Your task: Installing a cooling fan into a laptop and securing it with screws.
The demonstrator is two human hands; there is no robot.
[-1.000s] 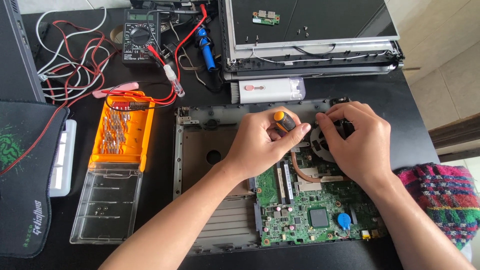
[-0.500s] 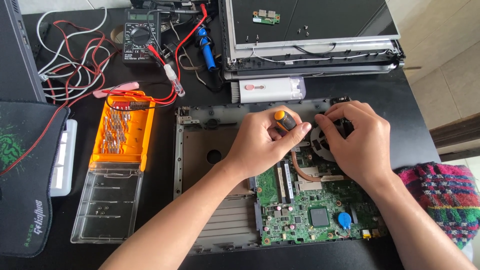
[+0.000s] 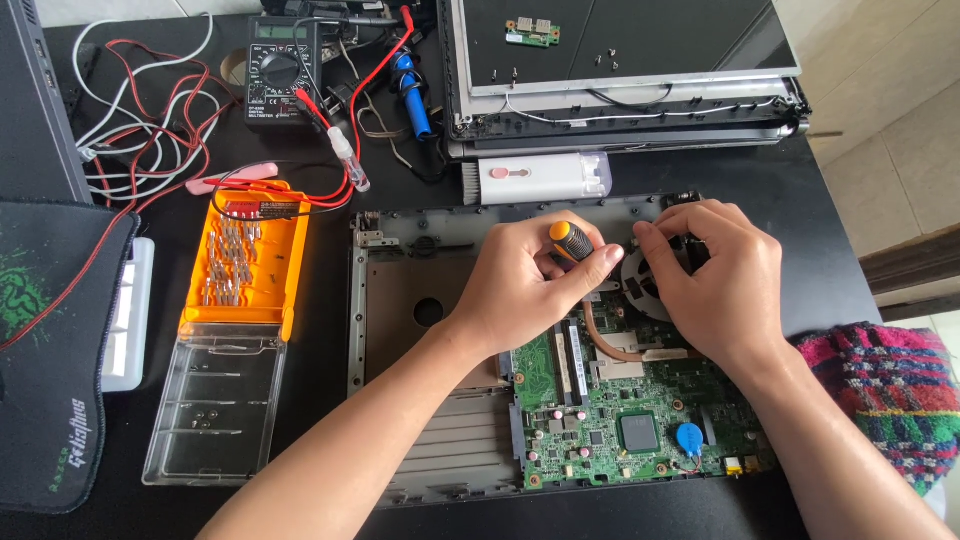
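The screwdriver (image 3: 572, 241), with its orange and black handle, stands upright in the left hand (image 3: 530, 275), whose fingers are closed around it just left of the round cooling fan (image 3: 645, 283). The right hand (image 3: 715, 275) lies curled over the fan, fingertips touching its upper edge; whether it grips anything cannot be told. Both forearms reach up from the lower edge over the green motherboard (image 3: 625, 400) set in the opened laptop base (image 3: 400, 300) on the black surface (image 3: 330, 400). An orange bit case (image 3: 245, 265) lies well to the left.
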